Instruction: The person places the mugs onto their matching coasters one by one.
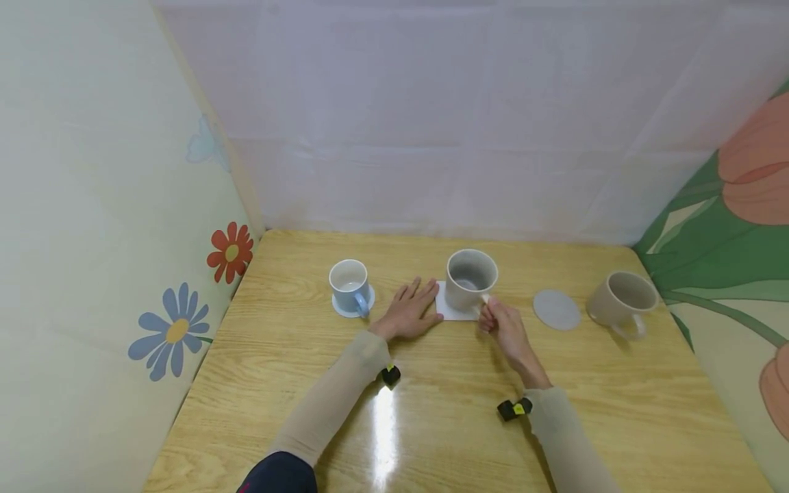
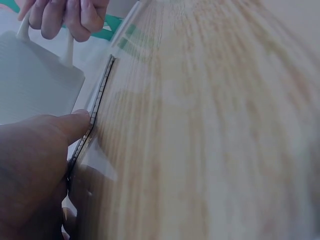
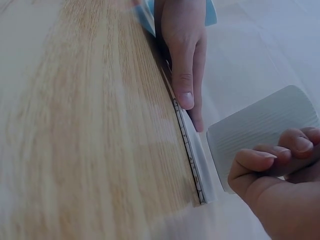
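Note:
My right hand point(image 1: 507, 332) grips the handle of a grey-white mug point(image 1: 470, 291), its fingers curled through it. The mug is close over a white square coaster point(image 1: 455, 314), and in the right wrist view a narrow gap shows between the mug's base point(image 3: 218, 162) and the coaster point(image 3: 192, 155). My left hand point(image 1: 408, 311) lies flat on the table with fingers spread. Its thumb point(image 2: 75, 125) touches the coaster's near edge, and its fingertips reach the left side. Inside, the mug looks bare.
Left of my left hand, a small blue mug point(image 1: 351, 286) stands on a round pale coaster point(image 1: 344, 309). To the right lies a round grey coaster point(image 1: 557, 309), with another grey-white mug point(image 1: 619, 301) beyond it. A white cloth wall point(image 1: 394, 137) borders the wooden table point(image 1: 456, 431) at the back.

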A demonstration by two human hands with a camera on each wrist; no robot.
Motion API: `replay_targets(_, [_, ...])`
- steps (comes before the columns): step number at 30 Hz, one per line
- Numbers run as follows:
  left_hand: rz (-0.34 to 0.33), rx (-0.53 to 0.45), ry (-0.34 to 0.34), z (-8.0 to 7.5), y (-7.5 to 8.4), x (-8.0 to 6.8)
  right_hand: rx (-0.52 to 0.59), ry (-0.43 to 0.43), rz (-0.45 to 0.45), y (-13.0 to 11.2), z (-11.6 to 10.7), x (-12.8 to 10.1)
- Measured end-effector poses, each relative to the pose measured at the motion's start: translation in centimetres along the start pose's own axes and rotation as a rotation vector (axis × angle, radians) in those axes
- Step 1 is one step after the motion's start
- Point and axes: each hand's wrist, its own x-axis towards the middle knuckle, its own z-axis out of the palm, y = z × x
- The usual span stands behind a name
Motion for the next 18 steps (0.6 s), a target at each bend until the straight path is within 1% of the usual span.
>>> replay_targets(6, [-0.003,0.021,0.003,0.37,-0.32,0.34,-0.015,-0.005,0.006,0.18,-0.01,0.03])
replay_targets(13, [-0.001,0.022,0.001,-0.18,0.13,-0.03,-0.036,-0.012,0.012,0.49,-0.05,0.05])
replay_targets(18, [0.006,0.027,0.007,0.28,-0.33,0.31,-0.027,-0.023,0.011,0.84,-0.13,0.06])
